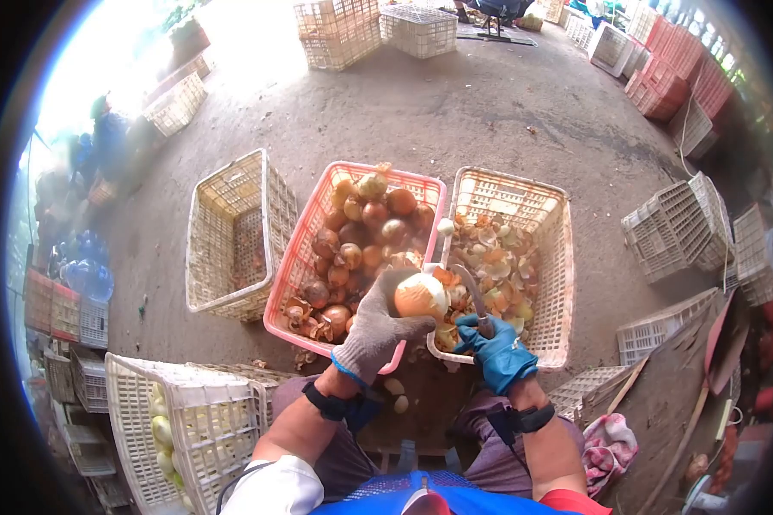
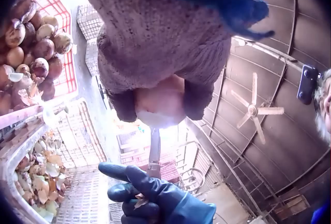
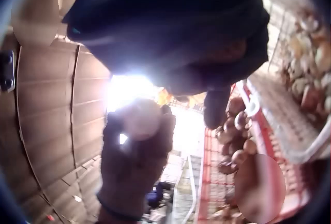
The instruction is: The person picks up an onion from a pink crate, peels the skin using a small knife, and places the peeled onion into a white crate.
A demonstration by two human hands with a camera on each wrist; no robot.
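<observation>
My left hand (image 1: 374, 330), in a grey knit glove, grips an onion (image 1: 421, 297) over the gap between two crates. Brown skin still covers part of the onion, while its right side shows bare and pale. Close on its right, my right hand (image 1: 500, 350) in a blue rubber glove holds a knife (image 1: 471, 292) with a curved blade pointing up and away. In the left wrist view the blade (image 2: 155, 149) stands near the onion's pale end (image 2: 161, 116). The right wrist view is dark and glary; the right glove (image 3: 176, 38) hides the knife there.
A pink crate (image 1: 421, 184) holds many unpeeled onions (image 1: 361, 232). Right of it, a white crate (image 1: 558, 266) contains onion skins (image 1: 494, 257). Another white crate (image 1: 282, 215) stands at left. Pale onions (image 1: 161, 429) lie in a crate (image 1: 219, 438) at lower left.
</observation>
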